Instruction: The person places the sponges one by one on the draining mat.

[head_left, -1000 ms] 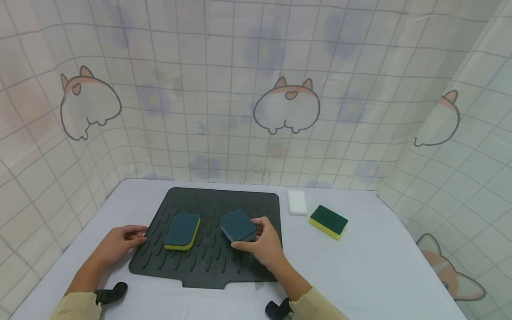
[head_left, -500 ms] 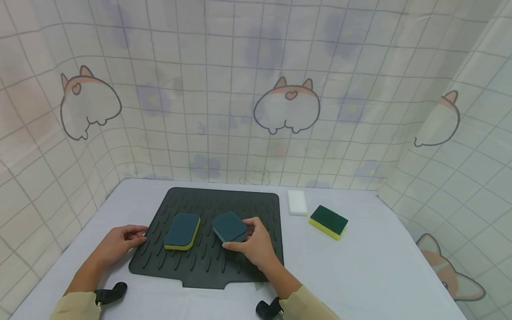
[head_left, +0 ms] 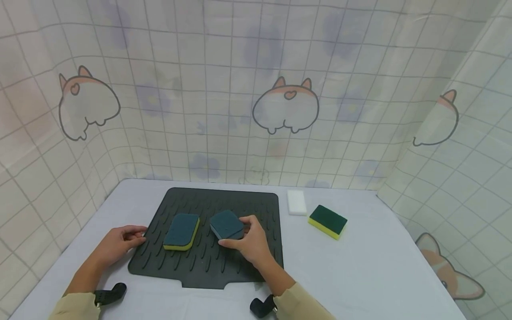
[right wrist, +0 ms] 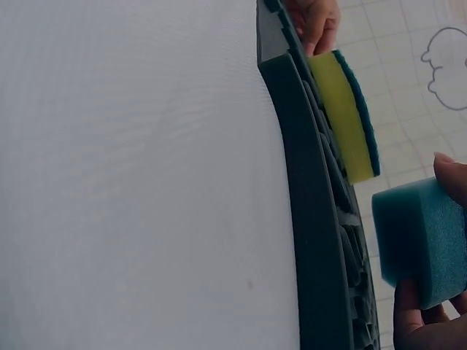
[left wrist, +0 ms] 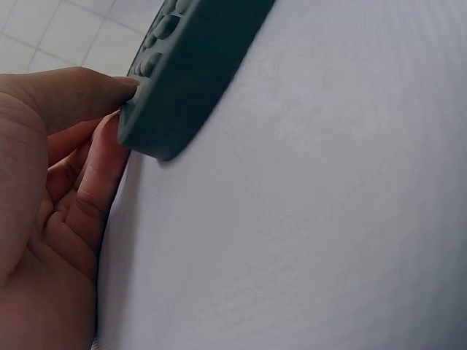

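While checked cloth with animal prints fills the upper frame, a white worktop spans the lower. Ridged dark mat, lower left of centre; left hand pinches its left edge. Right hand, fingers curled, grips blue sponge above mat. Blue-and-yellow sponge lies on mat, between hands. White block, green-and-yellow sponge: right of mat.

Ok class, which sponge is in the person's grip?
The blue-sided sponge, pinched in the right grip over the mat. The blue-topped sponge with yellow sides lies on the mat; the green-topped sponge and white block lie on the table.
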